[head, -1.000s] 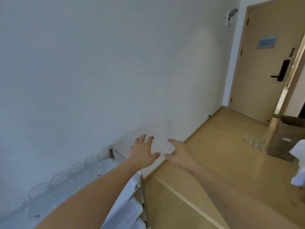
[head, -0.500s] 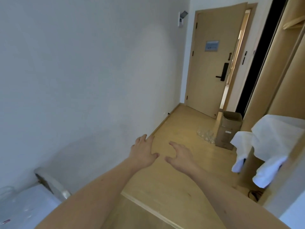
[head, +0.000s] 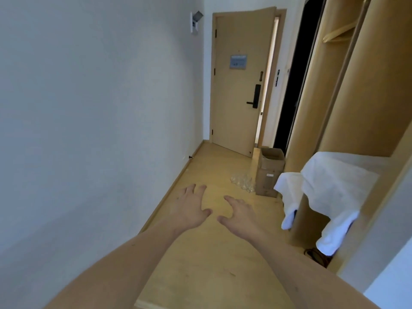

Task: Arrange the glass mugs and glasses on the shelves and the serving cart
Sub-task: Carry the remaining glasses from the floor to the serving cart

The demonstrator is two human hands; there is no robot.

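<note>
Single head-worn view, looking forward and down along hallway floor

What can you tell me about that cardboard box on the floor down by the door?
The cardboard box is plain brown, tall and upright, with its top flaps open. What is inside cannot be seen. A small label shows on its near side. It stands on the wooden floor near the door, close against the wooden wardrobe. A cluster of clear glasses sits on the floor just to its left.
</note>
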